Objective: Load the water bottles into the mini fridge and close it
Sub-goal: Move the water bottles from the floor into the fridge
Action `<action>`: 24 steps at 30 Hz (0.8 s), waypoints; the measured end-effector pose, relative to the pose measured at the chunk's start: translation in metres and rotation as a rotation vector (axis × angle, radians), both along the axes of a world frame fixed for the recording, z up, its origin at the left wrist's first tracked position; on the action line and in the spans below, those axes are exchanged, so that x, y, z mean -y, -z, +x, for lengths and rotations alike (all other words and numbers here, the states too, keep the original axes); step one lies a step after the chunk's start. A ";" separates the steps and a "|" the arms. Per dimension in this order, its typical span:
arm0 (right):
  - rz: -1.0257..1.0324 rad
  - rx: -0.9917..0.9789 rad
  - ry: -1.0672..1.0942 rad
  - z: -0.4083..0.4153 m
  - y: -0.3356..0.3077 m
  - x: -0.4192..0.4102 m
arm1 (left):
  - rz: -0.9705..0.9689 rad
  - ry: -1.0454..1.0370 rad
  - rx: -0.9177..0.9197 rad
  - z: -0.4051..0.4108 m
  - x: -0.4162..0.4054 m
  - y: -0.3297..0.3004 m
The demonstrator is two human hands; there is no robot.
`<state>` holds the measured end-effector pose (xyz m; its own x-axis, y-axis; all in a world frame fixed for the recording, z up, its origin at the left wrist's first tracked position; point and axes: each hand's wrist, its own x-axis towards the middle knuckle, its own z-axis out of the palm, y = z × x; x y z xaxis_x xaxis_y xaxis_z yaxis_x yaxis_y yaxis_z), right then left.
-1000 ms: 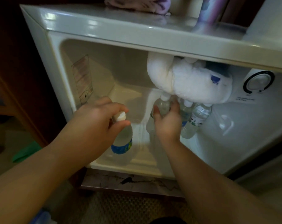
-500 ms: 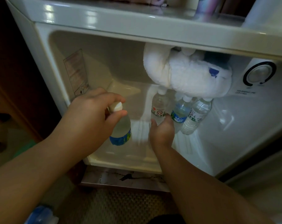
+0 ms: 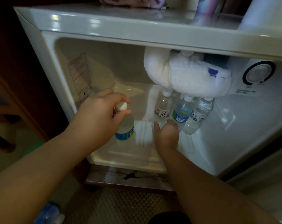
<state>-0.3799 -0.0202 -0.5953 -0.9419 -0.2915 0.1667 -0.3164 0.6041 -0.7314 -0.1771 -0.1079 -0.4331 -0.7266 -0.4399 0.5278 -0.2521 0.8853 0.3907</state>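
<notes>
The mini fridge (image 3: pixel 45 50) stands open on a low marble-patterned base (image 3: pixel 129 177), and both bare arms reach into it. The left hand (image 3: pixel 100 117) has its grip closed around the neck of a water bottle (image 3: pixel 125 126) with a white cap and a blue label, thumb and forefinger pinched just under the cap; the bottle is upright over the left part of the fridge floor, though I cannot tell whether its base touches down. The right hand (image 3: pixel 167 133) is curled at the foot of a row of three bottles (image 3: pixel 184 113) standing side by side at the back; its grip looks loosely closed, and I cannot tell if it holds anything. A thick lump of white frost (image 3: pixel 188 78) hangs above their caps, beside the temperature dial (image 3: pixel 259 73). A pink cloth (image 3: pixel 129 2) lies on the fridge top.
</notes>
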 end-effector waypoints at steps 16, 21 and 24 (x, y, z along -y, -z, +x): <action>0.502 -0.361 -0.354 0.023 0.048 -0.052 | -0.029 -0.023 0.033 -0.045 0.014 0.014; 0.551 -0.332 -0.346 0.023 0.051 -0.048 | -0.025 -0.053 0.077 -0.071 0.021 0.032; 0.567 -0.340 -0.349 0.023 0.056 -0.047 | -0.024 -0.064 0.074 -0.083 0.024 0.042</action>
